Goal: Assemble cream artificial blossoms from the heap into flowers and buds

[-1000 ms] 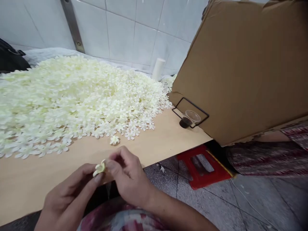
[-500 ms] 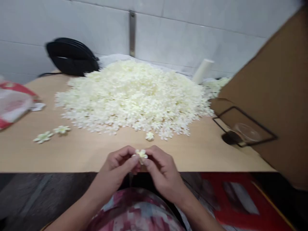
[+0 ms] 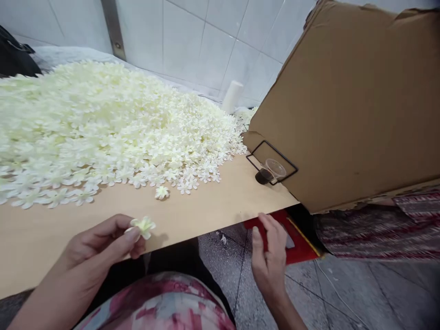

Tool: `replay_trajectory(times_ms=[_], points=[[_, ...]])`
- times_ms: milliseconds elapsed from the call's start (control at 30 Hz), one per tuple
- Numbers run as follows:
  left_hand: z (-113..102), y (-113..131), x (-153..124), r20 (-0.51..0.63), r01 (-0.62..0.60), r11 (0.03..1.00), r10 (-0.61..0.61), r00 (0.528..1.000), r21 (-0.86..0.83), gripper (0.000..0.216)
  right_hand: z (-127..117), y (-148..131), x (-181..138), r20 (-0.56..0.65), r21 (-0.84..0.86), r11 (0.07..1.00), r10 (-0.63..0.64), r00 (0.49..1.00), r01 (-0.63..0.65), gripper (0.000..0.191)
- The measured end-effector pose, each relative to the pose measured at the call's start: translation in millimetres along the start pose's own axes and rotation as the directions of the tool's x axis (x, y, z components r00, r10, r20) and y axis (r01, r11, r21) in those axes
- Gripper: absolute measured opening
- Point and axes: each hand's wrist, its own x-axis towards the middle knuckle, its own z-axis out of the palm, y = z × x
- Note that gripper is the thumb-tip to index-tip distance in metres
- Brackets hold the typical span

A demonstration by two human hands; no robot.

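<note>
My left hand point(image 3: 99, 243) pinches a small cream fabric flower point(image 3: 143, 226) between thumb and fingers, just above the near edge of the wooden table point(image 3: 213, 204). My right hand point(image 3: 270, 259) hangs off the table's edge to the right with its fingers apart and nothing in it, in front of a red stool point(image 3: 295, 245) on the floor. A large heap of the same cream flowers point(image 3: 99, 128) covers the table's left and middle. One loose flower point(image 3: 161, 192) lies apart from the heap, closest to my left hand.
A big tilted cardboard box point(image 3: 347, 101) fills the right side. A clear plastic cup point(image 3: 271, 170) with dark liquid sits in a black wire frame beside it. A white cylinder point(image 3: 232, 97) stands by the tiled wall. Another person's patterned clothing point(image 3: 378, 229) shows at right. A black bag point(image 3: 15, 59) lies far left.
My right hand has let go of the flower and dropped to the right, below the table edge. My left hand alone keeps the flower. The view has swung back to the right.
</note>
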Motion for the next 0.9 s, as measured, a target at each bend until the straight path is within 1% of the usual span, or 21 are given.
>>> replay_trajectory(times_ms=[33,67,133,167,200,233,267,300,333,367,400,433,467,533,600,667,733,800,833,867,900], points=[[-1,1,0,0.078,0.043,0.999,-0.040,0.996,-0.034,0.015,4,-15,2,0.041,0.090,0.996,-0.027,0.999,0.023,0.031],[-2,2,-1,0.144,0.081,0.994,-0.070,0.987,-0.073,0.015,9,-31,5,0.080,0.188,0.982,-0.035,0.996,0.020,0.029],[-3,6,-4,0.184,0.123,0.982,-0.096,0.978,-0.146,0.015,18,-63,11,0.191,0.378,0.925,-0.048,0.980,-0.028,0.025],[-3,9,-7,0.192,0.141,0.972,-0.104,0.976,-0.189,0.013,23,-77,15,0.270,0.470,0.879,-0.063,0.961,-0.074,0.023],[-3,10,-8,0.203,0.158,0.957,-0.109,0.973,-0.242,0.013,26,-90,18,0.364,0.548,0.825,-0.085,0.928,-0.140,0.024],[-3,11,-10,0.214,0.180,0.942,-0.121,0.969,-0.283,0.013,30,-101,22,0.466,0.604,0.767,-0.121,0.876,-0.215,0.025],[-3,12,-10,0.221,0.185,0.929,-0.117,0.968,-0.319,0.014,33,-111,25,0.570,0.637,0.709,-0.170,0.804,-0.302,0.027],[-3,12,-10,0.227,0.199,0.918,-0.125,0.966,-0.344,0.015,36,-121,28,0.660,0.651,0.650,-0.230,0.715,-0.391,0.028],[-4,11,-10,0.235,0.209,0.908,-0.127,0.964,-0.363,0.016,39,-129,31,0.725,0.651,0.592,-0.298,0.621,-0.476,0.029],[-5,11,-10,0.242,0.215,0.901,-0.129,0.962,-0.376,0.017,42,-136,33,0.762,0.642,0.534,-0.364,0.536,-0.551,0.029],[-5,10,-10,0.249,0.223,0.897,-0.132,0.959,-0.382,0.017,43,-141,35,0.776,0.630,0.483,-0.421,0.470,-0.608,0.028],[-6,9,-10,0.258,0.230,0.895,-0.136,0.956,-0.382,0.018,45,-145,36,0.777,0.620,0.441,-0.460,0.429,-0.649,0.025],[-7,8,-9,0.268,0.238,0.895,-0.140,0.953,-0.376,0.018,47,-147,37,0.776,0.611,0.413,-0.479,0.410,-0.675,0.022],[-9,7,-8,0.296,0.257,0.900,-0.154,0.943,-0.351,0.018,49,-147,38,0.786,0.596,0.391,-0.465,0.408,-0.701,0.017],[-10,7,-7,0.328,0.274,0.909,-0.166,0.930,-0.315,0.017,51,-143,39,0.805,0.574,0.392,-0.432,0.407,-0.719,0.015],[-10,10,-7,0.345,0.279,0.920,-0.176,0.922,-0.275,0.016,52,-138,40,0.823,0.550,0.404,-0.413,0.391,-0.731,0.015],[-8,14,-7,0.330,0.278,0.934,-0.195,0.923,-0.224,0.015,52,-135,40,0.835,0.533,0.422,-0.402,0.376,-0.733,0.016],[-4,16,-7,0.289,0.278,0.948,-0.225,0.930,-0.154,0.013,53,-135,39,0.844,0.527,0.459,-0.382,0.377,-0.715,0.016],[-1,16,-7,0.250,0.262,0.958,-0.227,0.941,-0.115,0.012,54,-137,39,0.844,0.533,0.494,-0.364,0.393,-0.687,0.016],[2,14,-6,0.192,0.219,0.974,-0.204,0.960,-0.063,0.011,55,-139,37,0.837,0.547,0.544,-0.342,0.427,-0.637,0.016],[5,12,-5,0.119,0.147,0.989,-0.147,0.982,0.006,0.011,57,-142,36,0.815,0.567,0.610,-0.317,0.485,-0.554,0.015]])
